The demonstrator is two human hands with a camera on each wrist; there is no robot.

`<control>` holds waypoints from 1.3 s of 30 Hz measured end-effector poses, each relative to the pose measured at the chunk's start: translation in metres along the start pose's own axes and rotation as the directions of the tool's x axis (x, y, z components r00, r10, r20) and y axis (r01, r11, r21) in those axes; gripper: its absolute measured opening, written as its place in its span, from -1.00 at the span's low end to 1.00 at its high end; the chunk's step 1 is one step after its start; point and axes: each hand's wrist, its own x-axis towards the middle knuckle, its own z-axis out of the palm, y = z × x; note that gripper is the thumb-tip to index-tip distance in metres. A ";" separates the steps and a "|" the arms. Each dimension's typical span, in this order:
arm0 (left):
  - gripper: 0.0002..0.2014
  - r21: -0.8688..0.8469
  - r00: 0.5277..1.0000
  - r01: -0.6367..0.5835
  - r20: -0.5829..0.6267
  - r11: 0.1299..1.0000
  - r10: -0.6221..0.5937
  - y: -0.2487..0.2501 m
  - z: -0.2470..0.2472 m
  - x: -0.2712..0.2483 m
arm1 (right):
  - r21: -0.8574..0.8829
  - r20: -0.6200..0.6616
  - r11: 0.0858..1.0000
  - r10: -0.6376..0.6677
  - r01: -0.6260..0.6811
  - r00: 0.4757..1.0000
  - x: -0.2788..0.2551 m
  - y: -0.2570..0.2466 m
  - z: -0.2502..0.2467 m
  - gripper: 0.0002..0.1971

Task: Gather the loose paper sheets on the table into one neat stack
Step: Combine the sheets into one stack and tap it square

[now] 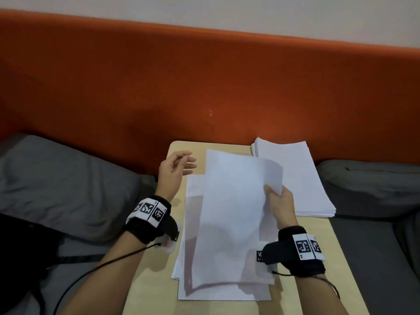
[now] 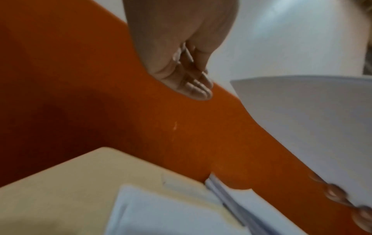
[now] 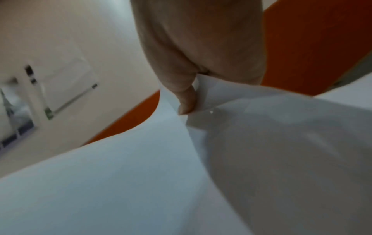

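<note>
Right hand [image 1: 280, 202] pinches lifted sheet [image 1: 236, 214]; left hand [image 1: 173, 169] hangs loose.

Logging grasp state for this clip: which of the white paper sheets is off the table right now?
The large white sheet pinched at its right edge by the right hand; the other loose sheets and thick stack lie flat.
</note>
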 end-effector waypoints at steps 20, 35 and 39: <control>-0.42 0.852 0.821 0.018 0.286 0.523 -0.495 -0.111 0.000 0.026 | -0.621 0.101 0.760 0.322 -0.193 0.941 0.008 0.071 0.019 -0.73; -0.70 0.253 0.793 0.548 0.147 0.797 -0.592 -0.102 0.006 0.001 | -0.429 0.081 0.846 0.386 -0.317 0.919 0.013 0.079 0.016 -0.77; -0.62 0.160 0.777 0.524 0.313 0.836 -0.547 -0.099 0.008 -0.027 | -0.362 0.053 0.867 0.385 -0.341 0.922 0.012 0.077 0.017 -0.71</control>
